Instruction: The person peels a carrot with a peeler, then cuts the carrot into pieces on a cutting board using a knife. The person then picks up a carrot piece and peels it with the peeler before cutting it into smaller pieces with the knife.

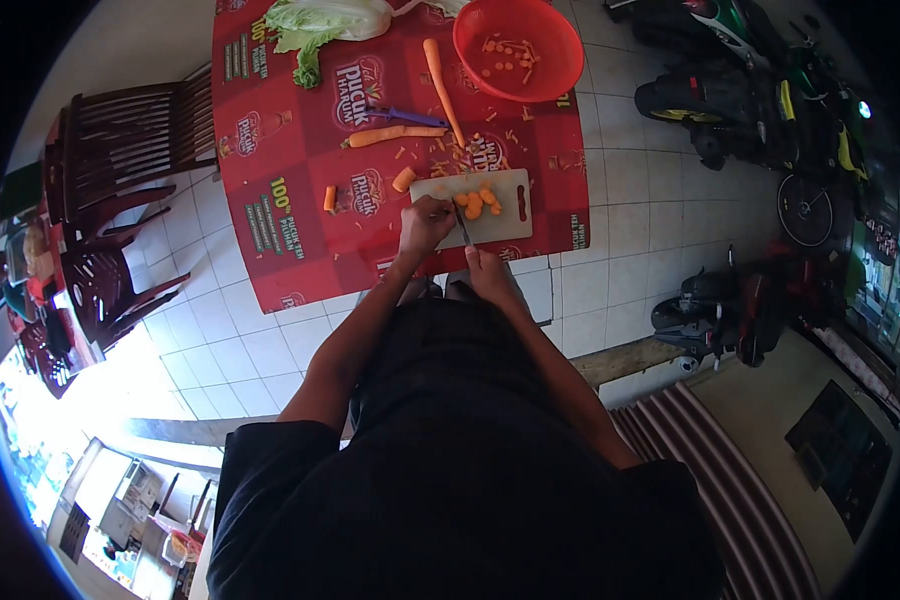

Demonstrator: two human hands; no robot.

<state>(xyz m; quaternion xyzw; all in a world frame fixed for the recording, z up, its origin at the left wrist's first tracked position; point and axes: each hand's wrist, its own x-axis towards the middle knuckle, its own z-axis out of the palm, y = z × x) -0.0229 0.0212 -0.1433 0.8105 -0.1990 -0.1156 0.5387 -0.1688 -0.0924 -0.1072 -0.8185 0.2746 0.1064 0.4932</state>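
On the red tablecloth lies a white cutting board (516, 228) with a pile of orange carrot slices (477, 203). My right hand (482, 270) is closed round the handle of a knife (462, 228), whose blade points away from me over the board. My left hand (426, 224) is at the board's left side, fingers bent together beside the blade; what they hold, if anything, is hidden. Just beyond it lies a carrot piece (404, 179), and a shorter one (330, 198) is farther left. Two long carrots (395, 134) (438, 85) lie behind the board, near a purple peeler (407, 117).
A red basket (470, 62) with carrot slices stands at the back right of the table. Leafy cabbage (335, 18) lies at the back left. Wooden chairs (130, 125) are on the left, motorbikes (715, 100) on the right.
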